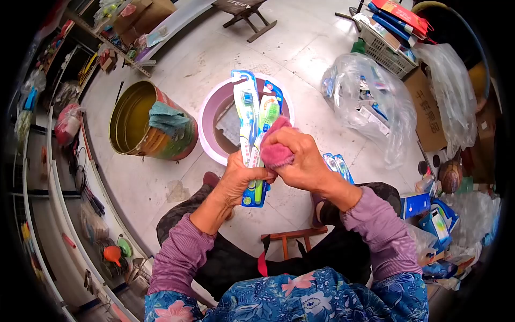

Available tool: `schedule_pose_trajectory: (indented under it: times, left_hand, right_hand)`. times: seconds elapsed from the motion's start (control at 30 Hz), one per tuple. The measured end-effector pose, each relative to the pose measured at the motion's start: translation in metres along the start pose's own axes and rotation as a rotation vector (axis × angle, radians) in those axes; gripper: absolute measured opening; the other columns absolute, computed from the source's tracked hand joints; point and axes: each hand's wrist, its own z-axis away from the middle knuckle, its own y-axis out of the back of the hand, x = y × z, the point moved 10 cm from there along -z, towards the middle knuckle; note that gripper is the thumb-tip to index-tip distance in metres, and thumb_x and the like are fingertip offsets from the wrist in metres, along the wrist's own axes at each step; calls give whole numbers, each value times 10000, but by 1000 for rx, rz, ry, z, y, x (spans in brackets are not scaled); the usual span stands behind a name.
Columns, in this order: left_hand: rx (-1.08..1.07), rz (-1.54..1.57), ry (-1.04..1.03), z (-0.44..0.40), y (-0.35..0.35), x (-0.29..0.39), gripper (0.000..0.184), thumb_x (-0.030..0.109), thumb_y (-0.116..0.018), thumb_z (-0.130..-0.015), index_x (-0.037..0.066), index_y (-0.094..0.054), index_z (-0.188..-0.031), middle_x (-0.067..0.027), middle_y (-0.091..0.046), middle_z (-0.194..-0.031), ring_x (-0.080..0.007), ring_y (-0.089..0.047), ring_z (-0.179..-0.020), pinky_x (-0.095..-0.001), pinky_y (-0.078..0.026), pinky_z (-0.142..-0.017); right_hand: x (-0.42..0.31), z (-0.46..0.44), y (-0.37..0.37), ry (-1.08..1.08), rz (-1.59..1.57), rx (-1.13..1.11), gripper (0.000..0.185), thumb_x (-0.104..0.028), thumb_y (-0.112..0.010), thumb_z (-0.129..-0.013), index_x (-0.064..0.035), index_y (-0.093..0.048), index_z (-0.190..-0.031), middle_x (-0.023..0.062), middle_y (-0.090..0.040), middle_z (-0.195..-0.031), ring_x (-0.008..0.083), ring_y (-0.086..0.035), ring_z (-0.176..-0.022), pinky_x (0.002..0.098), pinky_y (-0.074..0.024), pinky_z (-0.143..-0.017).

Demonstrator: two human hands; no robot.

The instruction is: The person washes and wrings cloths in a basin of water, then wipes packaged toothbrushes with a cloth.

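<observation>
My left hand [238, 177] is closed around the lower part of two packaged toothbrushes [247, 110], held upright side by side and slightly fanned. One pack shows a blue-and-white brush head, the other a green one. A pink cloth [277, 147] is bunched in my right hand [300, 158], pressed against the right-hand pack. Behind the packs, on the floor, stands a pink basin [210, 126]; what it holds is partly hidden. More packaged toothbrushes [339, 167] show beyond my right wrist, partly covered by my arm.
At the left stands a large metal bucket [129, 115] with a teal cloth [169, 118] over its rim. A clear plastic bag [370, 102] of packs lies at the right, near a crate [383, 53]. Shelves [70, 214] line the left side. A folding stool [244, 13] stands at the back.
</observation>
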Motion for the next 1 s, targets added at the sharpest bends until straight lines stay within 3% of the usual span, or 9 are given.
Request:
schedule_pose_trajectory:
  times: [0.13,0.3,0.37,0.43,0.5,0.7,0.8,0.87,1.0]
  left_hand:
    - [37,51,52,-4,3,-17,352,-43,-695,-698,-26,-572,-1028,-93,-646,-848,-164,-625,-666,-280,-528,-631]
    - [-155,84,120,-3,-25,-25,440,-33,-710,-709,-39,-539,-1115,-131,-637,-963,-177,-624,-778,-311,-533,-677]
    - [-192,80,123,-2,-25,-23,442,-13,-691,-743,-33,-518,-1148,-143,-621,-1018,-180,-617,-801,-308,-529,-672]
    - [-158,178,88,0,-25,-14,434,18,-672,-781,-21,-502,-1179,-150,-610,-1058,-186,-622,-843,-311,-546,-686]
    - [-138,199,71,-2,-24,-8,424,74,-640,-822,-10,-481,-1207,-144,-601,-1083,-187,-620,-874,-316,-555,-691]
    - [-227,418,118,-16,-5,-23,511,391,-514,-930,35,-420,-1285,-122,-572,-1157,-184,-606,-987,-360,-571,-699]
    - [-152,331,119,-17,-6,-20,511,477,-466,-928,45,-492,-1201,-108,-611,-1025,-168,-636,-874,-310,-571,-705]
    - [-9,361,47,-23,-8,-11,513,478,-472,-926,45,-499,-1199,-100,-612,-1033,-171,-633,-891,-319,-563,-732]
    - [95,385,-17,-22,11,-3,480,448,-482,-934,41,-516,-1187,-84,-616,-1044,-171,-628,-914,-324,-543,-790]
  right_hand:
    - [0,3,-7,6,-61,-194,126,-52,-676,-653,-28,-615,-761,134,-621,-772,287,-627,-729,347,-486,-635]
    - [13,-15,39,128,316,216,149,2,-641,-647,-44,-630,-789,101,-617,-694,271,-620,-624,323,-484,-592]
    - [34,-21,65,43,216,369,149,-29,-656,-642,-59,-652,-788,125,-627,-735,281,-633,-688,340,-495,-613]
    - [69,-22,100,-232,56,530,140,-57,-681,-699,-36,-671,-837,87,-666,-790,150,-621,-691,280,-486,-643]
    - [94,-19,115,-365,-415,599,153,-44,-669,-770,13,-660,-912,58,-668,-852,129,-615,-761,257,-487,-700]
    - [66,-31,92,-258,-368,408,149,-31,-644,-804,0,-647,-950,93,-665,-1020,124,-609,-876,256,-491,-801]
    - [44,-24,43,-269,-127,209,161,-12,-654,-745,-37,-658,-904,58,-686,-854,84,-604,-851,254,-487,-742]
    - [3,-12,13,144,93,208,182,-21,-667,-625,-64,-615,-794,107,-612,-757,282,-586,-699,350,-469,-624]
    - [-32,8,-20,249,158,18,239,8,-640,-557,-41,-525,-760,109,-498,-729,312,-506,-725,398,-407,-626]
